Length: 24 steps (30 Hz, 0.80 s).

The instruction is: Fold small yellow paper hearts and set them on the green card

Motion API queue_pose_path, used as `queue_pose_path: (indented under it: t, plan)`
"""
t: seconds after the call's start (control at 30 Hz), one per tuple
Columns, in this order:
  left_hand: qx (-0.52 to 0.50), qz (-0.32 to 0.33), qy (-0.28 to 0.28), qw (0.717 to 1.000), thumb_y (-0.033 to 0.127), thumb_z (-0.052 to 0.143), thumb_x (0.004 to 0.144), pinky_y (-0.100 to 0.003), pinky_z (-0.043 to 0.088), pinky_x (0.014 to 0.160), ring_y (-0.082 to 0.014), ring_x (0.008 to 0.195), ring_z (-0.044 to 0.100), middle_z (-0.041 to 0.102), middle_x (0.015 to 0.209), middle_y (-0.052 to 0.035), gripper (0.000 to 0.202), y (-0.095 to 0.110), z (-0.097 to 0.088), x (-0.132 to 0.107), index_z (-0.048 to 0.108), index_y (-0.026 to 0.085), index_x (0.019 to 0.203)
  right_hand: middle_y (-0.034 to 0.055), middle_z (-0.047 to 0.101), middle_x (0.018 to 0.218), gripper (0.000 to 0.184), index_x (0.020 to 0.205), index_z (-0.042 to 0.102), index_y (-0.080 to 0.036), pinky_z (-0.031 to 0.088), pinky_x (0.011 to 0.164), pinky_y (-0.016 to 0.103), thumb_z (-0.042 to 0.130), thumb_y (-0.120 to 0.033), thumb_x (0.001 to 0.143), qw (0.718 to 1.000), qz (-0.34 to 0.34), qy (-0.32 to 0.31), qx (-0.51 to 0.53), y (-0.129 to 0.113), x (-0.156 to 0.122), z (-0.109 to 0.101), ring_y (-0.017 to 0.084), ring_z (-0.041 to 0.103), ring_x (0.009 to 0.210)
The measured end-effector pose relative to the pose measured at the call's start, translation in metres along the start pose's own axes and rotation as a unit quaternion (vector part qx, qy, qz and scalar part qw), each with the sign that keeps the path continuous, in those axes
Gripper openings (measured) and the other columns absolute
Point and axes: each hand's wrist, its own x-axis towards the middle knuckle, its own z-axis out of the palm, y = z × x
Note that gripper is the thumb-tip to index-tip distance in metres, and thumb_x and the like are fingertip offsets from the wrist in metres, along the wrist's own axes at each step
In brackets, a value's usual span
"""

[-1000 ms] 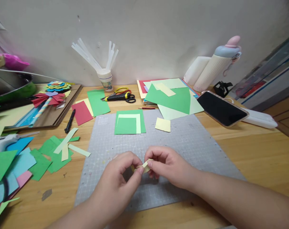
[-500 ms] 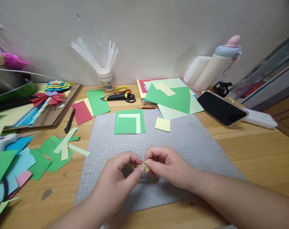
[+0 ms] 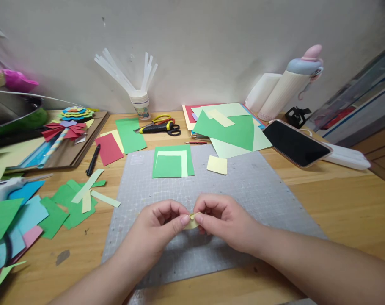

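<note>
- White tool (image 3: 10,189): body cut off at left edge, thin nozzle end in view.
- Green pot (image 3: 36,120): left part out of frame; glossy curved outside, metallic inside.
- Paper flower (image 3: 63,131): pleated red paper, layered scalloped head above, striped stem.
- Green scraps (image 3: 54,218): flat, straight-cut, overlapping, so count couldn't be told; paler strips lay across them.
- Black pen (image 3: 93,160): slim, lying on the wood table (image 3: 345,203).
- Paper cups (image 3: 139,106): nested, count unclear; white strips (image 3: 116,73) stuck out, lower ends hidden inside.
- Utility knife (image 3: 156,128): black and yellow, partly covering the scissors (image 3: 162,118).
- Left hand (image 3: 159,226): thumb and fingertips pinched on creased yellow paper, other fingers curled, partly hidden.
- Square sheets (image 3: 169,166): 3 layers showing, green / pale green / green, flat on the gridded grey cutting mat (image 3: 249,186).
- Creased yellow paper (image 3: 191,223): between both hands, over the mat; mostly hidden by fingers, full shape couldn't be made out.
- Yellow square (image 3: 217,164): flat on mat, beyond the hands.
- Right hand (image 3: 226,220): clamped on the same paper, fingertips near the left's; underside fingers mostly hidden.
- Bottle (image 3: 284,91): ribbed white body, leaning, pink top.
- Phone (image 3: 297,143): smooth, dark screen, partly covering a white case (image 3: 347,156).
</note>
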Motion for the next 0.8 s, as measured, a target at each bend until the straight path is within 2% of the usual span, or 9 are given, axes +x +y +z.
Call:
queue_pose_path:
  t: [0.33,0.8]
  plan:
    - [0.023,-0.018,0.016,0.999,0.031,0.074,0.068,-0.022,0.041,0.067,-0.0123,0.069,0.053,0.063,0.070,0.0018,0.014,0.0007,-0.0018,0.0002,0.068,0.019,0.067,-0.0036,0.048,0.061,0.014,0.067,0.052,-0.017,0.035,0.055,0.023,0.052,-0.018,0.081,0.995,-0.062,0.019,-0.082,-0.0051,-0.0037,0.0010,0.010,0.042,0.058]
    - [0.053,-0.016,0.007,0.998,0.034,0.071,0.070,-0.023,0.039,0.066,-0.0132,0.068,0.050,0.059,0.068,0.0010,0.019,0.0018,-0.0024,0.0007,0.064,0.017,0.065,-0.0041,0.047,0.059,0.015,0.066,0.051,-0.018,0.035,0.054,0.022,0.052,-0.019,0.081,0.992,-0.075,0.013,-0.104,-0.0054,-0.0044,0.0017,0.009,0.042,0.057]
